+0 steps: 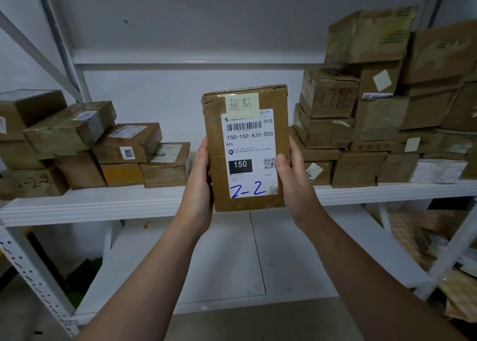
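A brown cardboard parcel (281,113) is held upright in front of me, in the gap between two piles on a white shelf. Its white shipping label carries a barcode, "150-150-A26-050", a black "150" box and blue handwritten "Z-2"; a yellow note with handwriting sits above it. My left hand (198,188) grips the parcel's left edge, fingers behind it. My right hand (294,183) grips the right edge, with its thumb lying on the label by the QR code.
The white metal shelf (144,203) carries a pile of brown boxes at the left (82,147) and a taller stack at the right (374,113). A lower shelf board (232,263) lies beneath. More packages (438,250) sit at the lower right.
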### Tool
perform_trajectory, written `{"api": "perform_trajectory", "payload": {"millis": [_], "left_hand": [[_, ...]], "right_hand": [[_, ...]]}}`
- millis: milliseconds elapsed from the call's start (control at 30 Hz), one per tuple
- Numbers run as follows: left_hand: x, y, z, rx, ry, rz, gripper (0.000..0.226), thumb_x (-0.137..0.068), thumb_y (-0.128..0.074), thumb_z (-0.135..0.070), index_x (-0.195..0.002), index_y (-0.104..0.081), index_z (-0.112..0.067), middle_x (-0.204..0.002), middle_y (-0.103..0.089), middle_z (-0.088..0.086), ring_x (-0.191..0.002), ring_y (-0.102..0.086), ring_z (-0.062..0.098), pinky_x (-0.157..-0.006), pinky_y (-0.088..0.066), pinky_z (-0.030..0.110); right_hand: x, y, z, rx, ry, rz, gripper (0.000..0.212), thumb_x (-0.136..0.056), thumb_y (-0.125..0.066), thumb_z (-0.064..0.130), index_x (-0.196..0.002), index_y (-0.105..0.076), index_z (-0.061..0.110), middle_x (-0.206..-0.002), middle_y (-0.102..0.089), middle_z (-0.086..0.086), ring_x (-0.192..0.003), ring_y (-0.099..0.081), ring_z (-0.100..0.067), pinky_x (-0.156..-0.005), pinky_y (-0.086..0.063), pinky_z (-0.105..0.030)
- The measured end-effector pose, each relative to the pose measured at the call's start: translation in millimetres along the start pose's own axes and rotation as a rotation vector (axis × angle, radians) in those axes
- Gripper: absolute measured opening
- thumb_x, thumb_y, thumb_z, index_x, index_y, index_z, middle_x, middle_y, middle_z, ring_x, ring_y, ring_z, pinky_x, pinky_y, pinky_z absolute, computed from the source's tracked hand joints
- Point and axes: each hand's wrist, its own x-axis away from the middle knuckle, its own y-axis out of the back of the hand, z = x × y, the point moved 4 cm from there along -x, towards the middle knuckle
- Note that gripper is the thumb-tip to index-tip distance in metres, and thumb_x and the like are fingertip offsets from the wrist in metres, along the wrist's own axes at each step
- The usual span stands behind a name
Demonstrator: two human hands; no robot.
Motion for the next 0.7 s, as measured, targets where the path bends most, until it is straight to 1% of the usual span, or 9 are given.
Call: {"api": "perform_trajectory", "payload": {"millis": [133,233,267,333,433,500,600,633,700], "left_hand": [[0,7,2,-0.073,-0.039,0.047,0.05,-0.093,-0.037,-0.056,-0.14,-0.041,-0.038,-0.134,-0.058,-0.008,-0.125,-0.053,0.018,-0.105,-0.039,0.053],[2,18,9,-0.088,-0.003,0.039,0.049,-0.093,-0.048,-0.045,-0.141,-0.039,-0.038,-0.134,-0.057,-0.011,-0.124,-0.053,0.013,-0.107,-0.038,0.051],[3,21,11,-0.1,0.006,0.049,0.046,-0.095,-0.049,-0.042,-0.141,-0.04,-0.037,-0.134,-0.057,-0.01,-0.123,-0.053,0.012,-0.107,-0.038,0.05],[8,25,16,-0.13,0.024,0.091,0.044,-0.097,-0.046,-0.038,-0.141,-0.041,-0.036,-0.133,-0.058,-0.009,-0.122,-0.054,0.013,-0.105,-0.041,0.047],[18,29,26,-0.162,0.034,0.126,0.047,-0.095,-0.049,-0.037,-0.14,-0.044,-0.029,-0.127,-0.063,-0.007,-0.116,-0.059,0.012,-0.096,-0.05,0.037],[27,30,34,-0.176,0.028,0.119,0.042,-0.095,-0.051,-0.032,-0.137,-0.049,-0.023,-0.118,-0.068,-0.007,-0.108,-0.064,0.01,-0.085,-0.056,0.028],[43,21,51,-0.177,0.053,0.154,0.032,-0.096,-0.05,-0.022,-0.128,-0.055,-0.023,-0.104,-0.072,-0.015,-0.098,-0.067,0.004,-0.07,-0.054,0.016],[49,15,57,-0.179,0.068,0.182,0.032,-0.097,-0.05,-0.021,-0.128,-0.056,-0.024,-0.101,-0.072,-0.018,-0.096,-0.067,0.002,-0.068,-0.053,0.014],[63,-1,69,-0.177,0.097,0.249,0.031,-0.097,-0.05,-0.019,-0.127,-0.056,-0.025,-0.099,-0.072,-0.02,-0.095,-0.067,0.001,-0.069,-0.053,0.014]], "right_hand": [[4,-4,-2,-0.011,-0.056,-0.033,0.035,-0.103,-0.038,0.028,-0.129,-0.033,0.051,-0.138,-0.05,0.01,-0.122,-0.053,-0.004,-0.09,-0.053,-0.024],[10,-5,-5,-0.043,-0.141,-0.075,0.035,-0.104,-0.036,0.023,-0.132,-0.034,0.045,-0.12,-0.059,0.024,-0.107,-0.061,0.004,-0.076,-0.054,-0.018],[14,-5,-6,-0.037,-0.169,-0.091,0.035,-0.104,-0.036,0.025,-0.132,-0.034,0.046,-0.115,-0.061,0.026,-0.104,-0.062,0.004,-0.074,-0.054,-0.018],[25,-5,-10,-0.024,-0.212,-0.118,0.034,-0.103,-0.036,0.029,-0.131,-0.035,0.048,-0.116,-0.063,0.024,-0.103,-0.064,0.001,-0.074,-0.055,-0.022],[46,-8,-17,0.006,-0.259,-0.172,0.038,-0.102,-0.036,0.035,-0.138,-0.031,0.045,-0.123,-0.062,0.015,-0.104,-0.064,0.0,-0.075,-0.055,-0.02],[65,-8,-20,0.035,-0.283,-0.234,0.039,-0.101,-0.037,0.035,-0.139,-0.031,0.043,-0.122,-0.062,0.014,-0.102,-0.063,0.004,-0.073,-0.053,-0.015],[100,0,-25,0.086,-0.33,-0.362,0.035,-0.101,-0.039,0.035,-0.136,-0.038,0.038,-0.116,-0.064,0.016,-0.102,-0.063,0.004,-0.075,-0.052,-0.013],[113,5,-26,0.111,-0.344,-0.409,0.036,-0.1,-0.04,0.036,-0.137,-0.04,0.035,-0.116,-0.064,0.015,-0.103,-0.063,0.004,-0.078,-0.052,-0.013],[143,17,-26,0.149,-0.362,-0.517,0.036,-0.1,-0.041,0.036,-0.136,-0.043,0.033,-0.114,-0.062,0.019,-0.1,-0.059,0.013,-0.08,-0.048,-0.008]]}}
